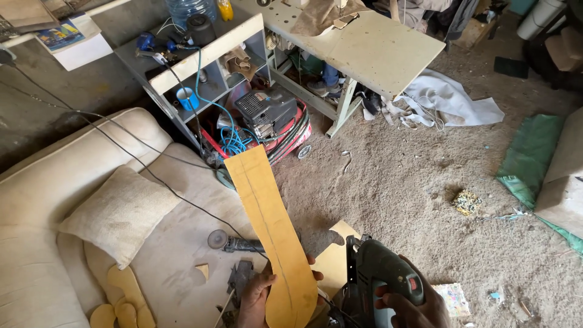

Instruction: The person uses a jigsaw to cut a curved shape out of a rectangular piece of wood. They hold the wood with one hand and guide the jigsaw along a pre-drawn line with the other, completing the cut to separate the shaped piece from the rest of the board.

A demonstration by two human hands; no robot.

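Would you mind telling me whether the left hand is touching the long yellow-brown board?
Touching. The head view shows the left hand gripping the long yellow-brown board at its lower end, fingers wrapped around its edge.

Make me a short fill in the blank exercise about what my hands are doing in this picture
1. The left hand holds a long ____ board marked with a pencil line.
2. The right hand grips a dark green ____.
3. A pale cushion lies on the ____ to the left.
4. A light-coloured work table stands on the sandy ____.

Missing words: yellow-brown; jigsaw; sofa; floor
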